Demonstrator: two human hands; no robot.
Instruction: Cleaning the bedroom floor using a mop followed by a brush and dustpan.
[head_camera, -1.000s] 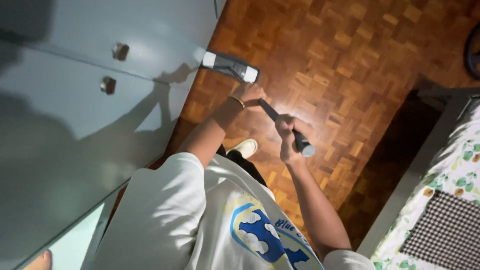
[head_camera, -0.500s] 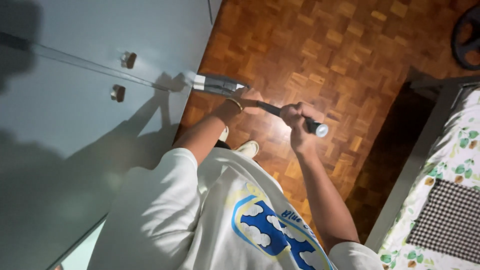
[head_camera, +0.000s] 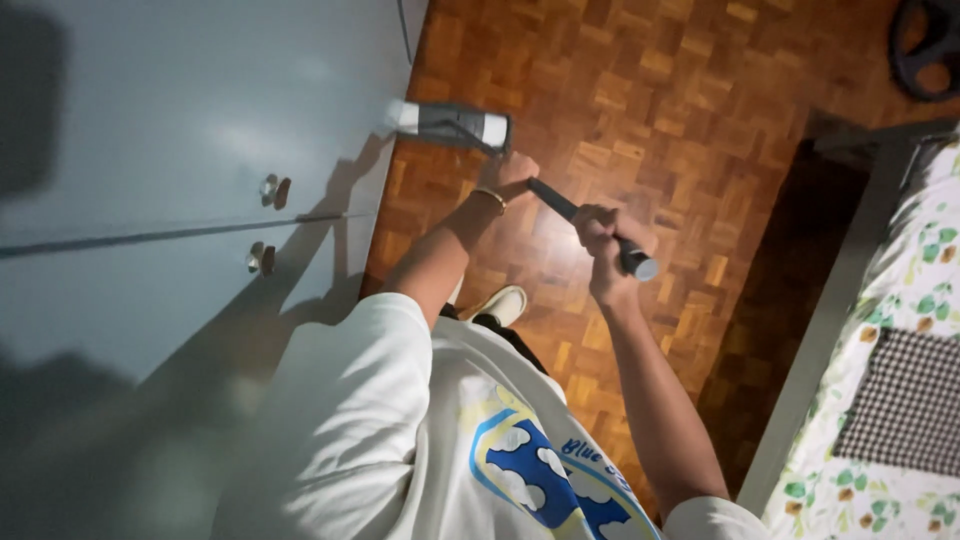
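Note:
I hold a long dark mop handle (head_camera: 556, 202) with both hands. My left hand (head_camera: 508, 176) grips it low, close to the flat grey-and-white mop head (head_camera: 455, 125), and wears a thin bracelet. My right hand (head_camera: 606, 240) grips the upper part, just below the handle's grey end cap (head_camera: 640, 266). The mop head rests on the wooden parquet floor (head_camera: 640, 90), touching the base of the pale grey wardrobe (head_camera: 200, 120). My white shoe (head_camera: 502, 303) shows below my arms.
The wardrobe doors with two small round knobs (head_camera: 268, 188) fill the left side. A bed with floral sheets and a checked cloth (head_camera: 900, 400) stands at the right, with a dark gap beside it. A dark round object (head_camera: 925, 45) lies at the top right.
The mop head slid from the open floor toward the wardrobe base, and both hands followed with the handle. The view shifted slightly.

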